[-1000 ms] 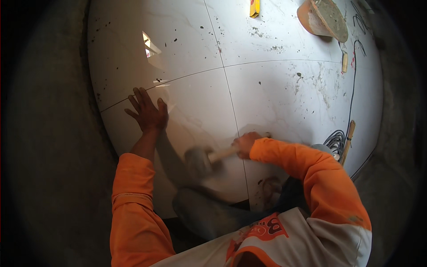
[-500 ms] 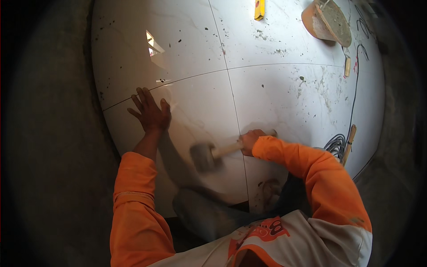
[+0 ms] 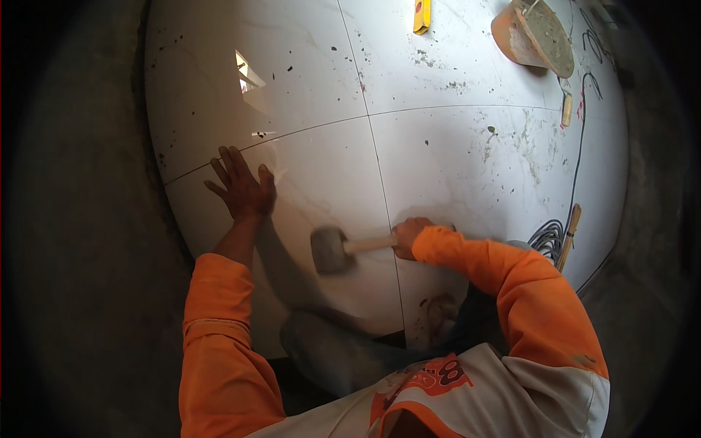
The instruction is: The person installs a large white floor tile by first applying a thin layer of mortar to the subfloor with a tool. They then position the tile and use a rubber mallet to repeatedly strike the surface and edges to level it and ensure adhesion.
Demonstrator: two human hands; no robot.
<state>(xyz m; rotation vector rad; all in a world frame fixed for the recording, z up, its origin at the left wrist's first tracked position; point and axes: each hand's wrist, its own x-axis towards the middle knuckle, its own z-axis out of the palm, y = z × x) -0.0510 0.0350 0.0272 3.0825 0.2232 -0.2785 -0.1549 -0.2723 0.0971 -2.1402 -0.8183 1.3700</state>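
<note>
My left hand (image 3: 244,191) lies spread on a glossy white marble-patterned tile (image 3: 307,164), its fingertips by the joint line on the far side. In my right hand (image 3: 409,237) is the pale wooden handle of a rubber mallet (image 3: 332,250), its dark head hovering over or resting on the same tile; I cannot tell which. The mallet is slightly blurred and lies crosswise, head to the left, right of my left hand. My knee and leg are under me near the lower edge of the tiles.
A yellow level (image 3: 421,18) lies at the top. A tilted bucket (image 3: 511,40) with grey mortar stands upper right, a wooden-handled tool (image 3: 566,111) beside it. A coiled cable (image 3: 548,235) and wooden sticks (image 3: 572,228) lie at the right. Rough concrete (image 3: 80,219) borders the tiles at left.
The mallet head has moved a little between the frames, blurred in each, with my right hand shifting slightly along with it. My left hand stays in place on the tile.
</note>
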